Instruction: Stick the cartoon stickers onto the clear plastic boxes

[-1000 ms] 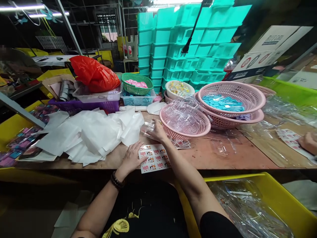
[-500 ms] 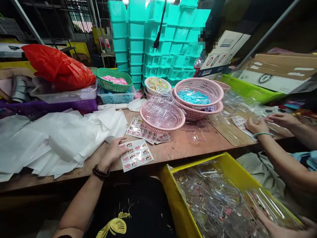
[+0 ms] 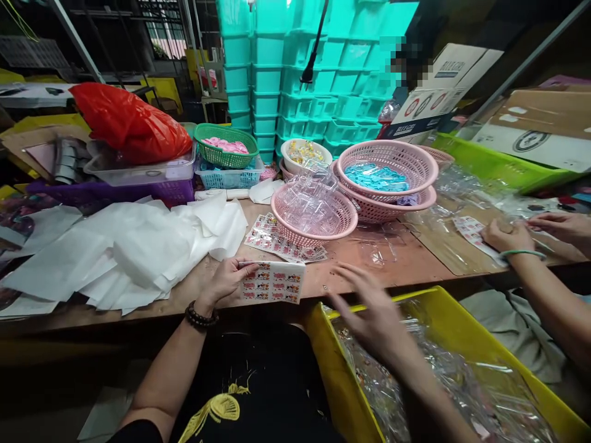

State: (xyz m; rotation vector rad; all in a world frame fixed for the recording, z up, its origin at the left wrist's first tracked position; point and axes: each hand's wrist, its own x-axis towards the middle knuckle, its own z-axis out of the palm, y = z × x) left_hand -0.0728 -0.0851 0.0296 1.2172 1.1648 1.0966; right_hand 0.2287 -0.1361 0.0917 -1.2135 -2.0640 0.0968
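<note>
My left hand (image 3: 229,280) pinches the upper left edge of a sticker sheet (image 3: 273,283) printed with rows of small cartoon figures and pink marks. The sheet is tilted up at the table's front edge. My right hand (image 3: 364,301) is a little blurred, with its fingers spread and nothing in them, over the near left corner of a yellow crate (image 3: 438,301). In that crate lie clear plastic pieces (image 3: 443,363). Behind the held sheet, more sticker sheets (image 3: 263,237) lie partly under a pink basket (image 3: 314,231) of clear plastic pieces.
White backing papers (image 3: 138,252) are heaped at the left. Pink baskets (image 3: 429,166) with blue pieces stand behind. A co-worker's hands (image 3: 512,237) work at the right over cardboard (image 3: 438,249). Teal bins (image 3: 268,74) are stacked at the back; a black plug (image 3: 307,74) hangs there.
My right hand has let go of a clear plastic piece in the crate and moved left toward the sheet. My left hand has lifted the sheet, which lay flat on the table.
</note>
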